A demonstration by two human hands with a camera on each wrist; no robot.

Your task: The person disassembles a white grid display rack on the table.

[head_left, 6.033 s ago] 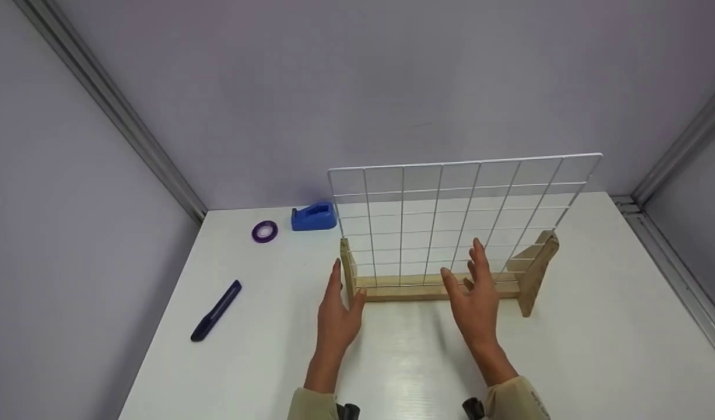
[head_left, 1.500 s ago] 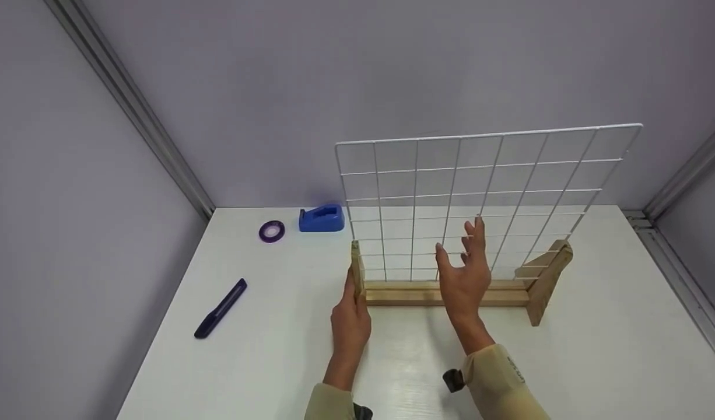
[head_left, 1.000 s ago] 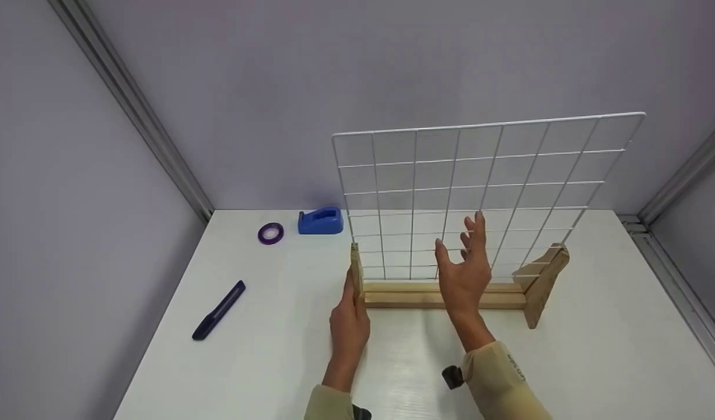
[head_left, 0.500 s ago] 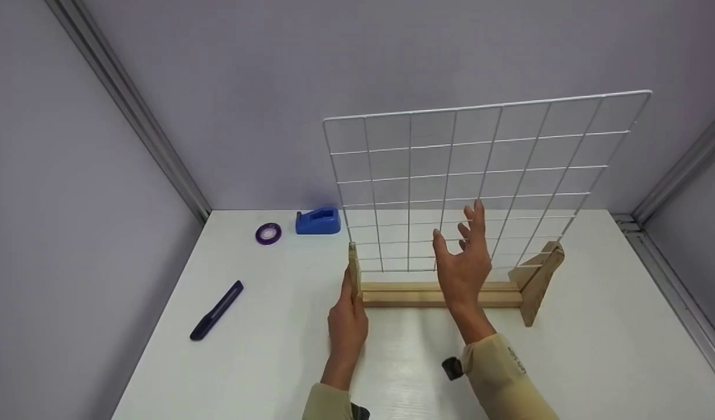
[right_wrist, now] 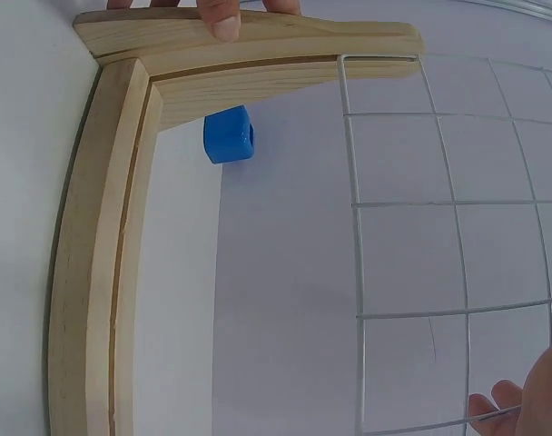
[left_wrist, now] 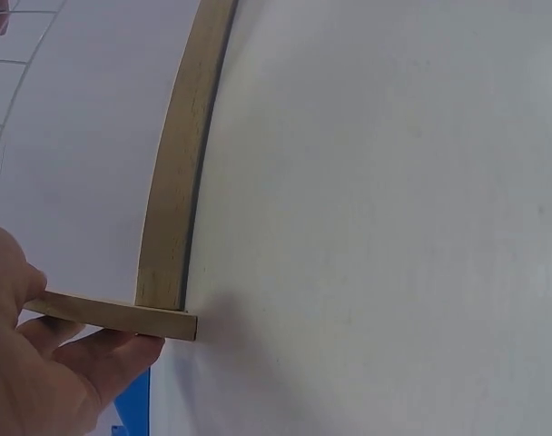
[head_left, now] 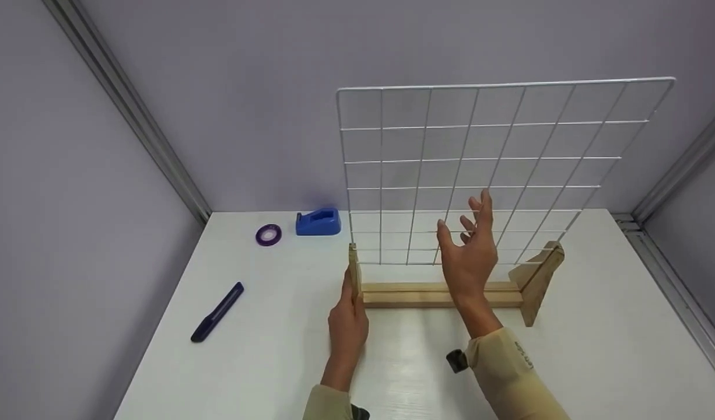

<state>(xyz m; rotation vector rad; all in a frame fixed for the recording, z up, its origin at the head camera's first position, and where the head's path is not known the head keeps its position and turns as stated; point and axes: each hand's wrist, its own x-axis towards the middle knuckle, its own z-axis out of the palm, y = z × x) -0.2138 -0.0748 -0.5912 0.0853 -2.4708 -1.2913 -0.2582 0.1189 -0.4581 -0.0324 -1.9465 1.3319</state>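
Observation:
A wooden stand [head_left: 410, 299] with a grooved bottom rail and two side pieces sits on the white table. My left hand [head_left: 347, 326] grips its left side piece, thumb on the inner face and fingers on the outer, as the left wrist view shows [left_wrist: 44, 363]. A white wire grid panel [head_left: 498, 158] stands nearly upright, held by my right hand [head_left: 471, 265] with fingers behind its wires. Its lower edge hangs above the rail, apart from the groove. In the right wrist view, the panel's lower corner [right_wrist: 341, 58] is at the left side piece's groove; contact there is unclear.
Left on the table [head_left: 264, 361] lies a dark blue utility knife [head_left: 217, 312]. Farther back are a purple tape roll [head_left: 268, 234] and a blue tape dispenser [head_left: 318, 222], just left of the stand. Grey walls [head_left: 246, 116] enclose the table's back and sides.
My left hand has gone from beside the left side piece to gripping it. The grid panel has risen out of the rail with my right hand, its lower edge now well above the groove.

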